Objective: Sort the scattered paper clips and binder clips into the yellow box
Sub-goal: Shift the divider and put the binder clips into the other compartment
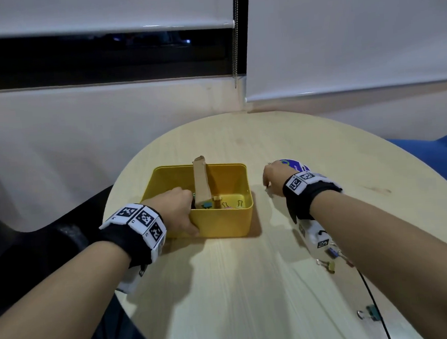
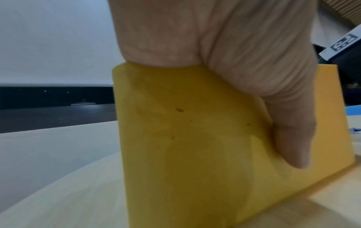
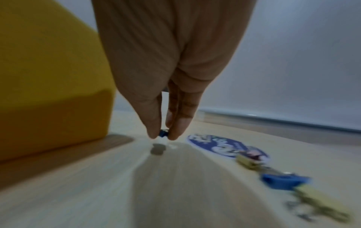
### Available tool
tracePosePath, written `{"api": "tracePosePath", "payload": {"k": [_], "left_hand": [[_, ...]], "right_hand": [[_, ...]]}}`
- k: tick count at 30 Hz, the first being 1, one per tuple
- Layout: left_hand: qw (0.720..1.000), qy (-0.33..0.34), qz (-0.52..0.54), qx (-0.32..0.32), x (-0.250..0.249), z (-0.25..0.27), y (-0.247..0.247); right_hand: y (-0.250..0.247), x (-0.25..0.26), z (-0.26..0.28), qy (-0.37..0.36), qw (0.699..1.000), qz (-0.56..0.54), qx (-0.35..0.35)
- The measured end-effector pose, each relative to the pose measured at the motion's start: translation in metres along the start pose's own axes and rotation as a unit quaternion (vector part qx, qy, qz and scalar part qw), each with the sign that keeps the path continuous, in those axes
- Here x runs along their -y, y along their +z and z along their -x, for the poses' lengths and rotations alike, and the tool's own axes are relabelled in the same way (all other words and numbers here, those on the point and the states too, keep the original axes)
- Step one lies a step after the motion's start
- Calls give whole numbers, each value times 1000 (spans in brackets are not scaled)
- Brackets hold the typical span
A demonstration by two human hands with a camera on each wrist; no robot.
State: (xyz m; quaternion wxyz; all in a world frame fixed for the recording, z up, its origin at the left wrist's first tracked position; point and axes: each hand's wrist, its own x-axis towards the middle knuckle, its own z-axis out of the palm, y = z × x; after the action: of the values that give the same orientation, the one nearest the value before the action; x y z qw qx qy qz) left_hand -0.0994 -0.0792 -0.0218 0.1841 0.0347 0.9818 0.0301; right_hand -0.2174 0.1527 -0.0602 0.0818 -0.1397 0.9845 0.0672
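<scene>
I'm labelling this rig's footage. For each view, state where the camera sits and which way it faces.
Head: on the head, facing forward and down at the table and yellow box; both forearms show.
Left wrist: along the left hand, which grips the box wall.
Right wrist: along the right hand, which pinches a small blue clip.
All three views share the box.

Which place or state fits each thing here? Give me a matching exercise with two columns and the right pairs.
Things:
1. left hand
2. right hand
3. cardboard divider
4. round blue sticker

Places or states:
A. lies flat on the table
B. stands inside the yellow box
C. grips the box's near wall
D. pinches a small blue clip just above the table

Pairs: 1-C, 2-D, 3-B, 4-A
</scene>
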Motion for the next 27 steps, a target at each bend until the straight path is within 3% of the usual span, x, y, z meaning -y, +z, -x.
{"api": "tracePosePath", "payload": {"k": [5,9,27], "left_hand": [[1000,30,5,0,-29,1,3],[999,36,-1,-5,-51,-5,5],[1000,27,-5,0,-57,-16,8]], "right_hand": [[-8,-59,20,97,995,-28,-26],[1,-84,27,130,990,-48,-16],[17,-71,14,112,989,-92,8]]}}
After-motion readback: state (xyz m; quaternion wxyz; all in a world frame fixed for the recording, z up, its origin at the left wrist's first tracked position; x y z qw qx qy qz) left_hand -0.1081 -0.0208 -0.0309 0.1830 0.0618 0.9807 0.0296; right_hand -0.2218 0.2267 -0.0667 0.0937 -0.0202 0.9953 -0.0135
